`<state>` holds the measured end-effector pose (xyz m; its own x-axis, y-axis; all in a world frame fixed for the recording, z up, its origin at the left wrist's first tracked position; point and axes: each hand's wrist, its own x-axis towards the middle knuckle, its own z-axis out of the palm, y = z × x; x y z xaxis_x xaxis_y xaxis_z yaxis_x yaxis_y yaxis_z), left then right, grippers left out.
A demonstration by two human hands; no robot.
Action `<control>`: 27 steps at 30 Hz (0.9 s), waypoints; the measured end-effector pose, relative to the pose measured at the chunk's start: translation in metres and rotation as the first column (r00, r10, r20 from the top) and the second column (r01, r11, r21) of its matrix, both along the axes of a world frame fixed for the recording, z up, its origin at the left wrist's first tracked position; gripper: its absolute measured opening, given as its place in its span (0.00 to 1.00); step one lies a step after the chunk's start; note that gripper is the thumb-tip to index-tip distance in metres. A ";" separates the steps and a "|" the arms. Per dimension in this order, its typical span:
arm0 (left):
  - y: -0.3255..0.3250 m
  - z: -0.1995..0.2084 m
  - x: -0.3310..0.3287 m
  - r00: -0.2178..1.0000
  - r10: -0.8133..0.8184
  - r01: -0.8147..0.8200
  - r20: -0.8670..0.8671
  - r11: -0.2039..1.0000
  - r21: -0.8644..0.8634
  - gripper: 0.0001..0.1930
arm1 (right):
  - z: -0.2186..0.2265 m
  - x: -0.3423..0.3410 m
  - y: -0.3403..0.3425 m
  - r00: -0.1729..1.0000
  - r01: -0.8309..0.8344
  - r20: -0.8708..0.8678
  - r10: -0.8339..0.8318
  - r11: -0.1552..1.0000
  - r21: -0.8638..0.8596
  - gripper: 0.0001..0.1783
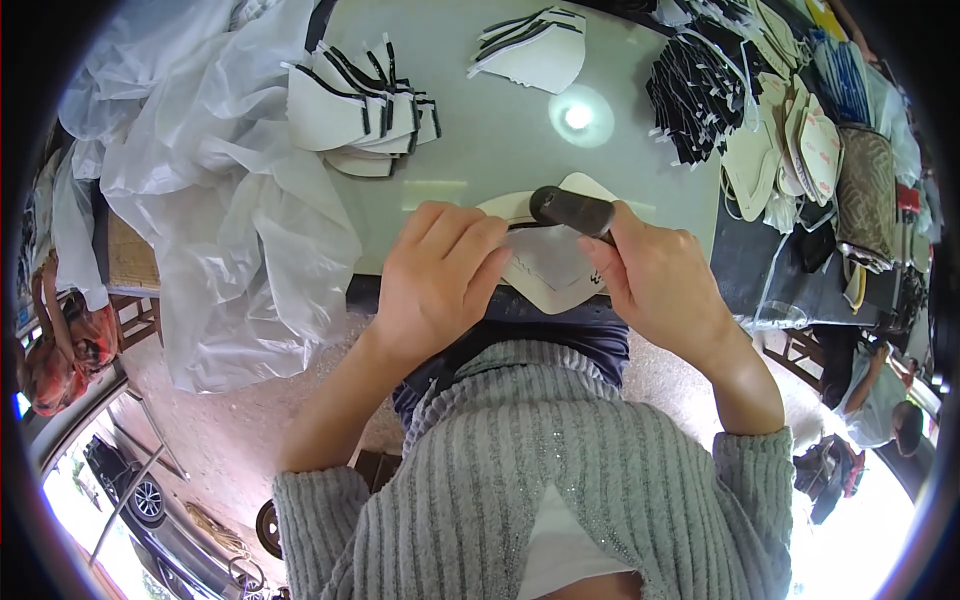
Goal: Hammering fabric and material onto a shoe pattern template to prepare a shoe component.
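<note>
A cream, curved, shoe-upper-like piece (556, 285) with a grey inner panel and a black strip lies at the table's near edge. My right hand (665, 285) is closed around a dark, blunt-ended, hammer-like tool (572, 210), held over the piece's top edge. The right fingers hide part of the tool, so its exact kind is unclear. My left hand (440, 265) has its fingers curled onto the piece's left side, by the black strip. Beneath the tool, a pale rounded flap (588, 186) sticks out beyond the piece.
Stacks of white, black-edged pieces stand at the left (365, 115) and at the far middle (535, 50). Crumpled clear plastic sheeting (235, 210) drapes over the left edge. On the right lie black strips (700, 95), cream pieces (755, 165) and a patterned brown roll (866, 195).
</note>
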<state>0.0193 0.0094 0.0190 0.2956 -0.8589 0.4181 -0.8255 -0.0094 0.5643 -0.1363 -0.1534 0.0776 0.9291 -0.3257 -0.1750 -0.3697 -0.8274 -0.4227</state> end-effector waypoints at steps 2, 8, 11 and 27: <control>-0.007 0.002 0.001 0.997 0.030 -0.030 -0.075 1.000 0.007 0.09 | -0.003 -0.003 0.000 0.998 0.012 -0.061 -0.014 1.000 -0.022 0.19; -0.013 -0.005 0.010 0.997 -0.029 0.026 0.068 0.998 0.050 0.09 | -0.012 -0.008 0.000 0.999 0.033 -0.004 -0.033 0.999 0.004 0.19; -0.004 -0.004 0.008 0.996 -0.090 0.090 -0.010 0.996 -0.002 0.11 | -0.013 -0.009 -0.001 1.000 0.029 -0.004 -0.029 0.999 0.013 0.19; 0.001 -0.006 0.007 0.982 -0.114 0.116 0.151 0.993 0.001 0.13 | 0.004 0.010 -0.003 0.992 -0.123 -0.017 0.122 0.992 -0.014 0.19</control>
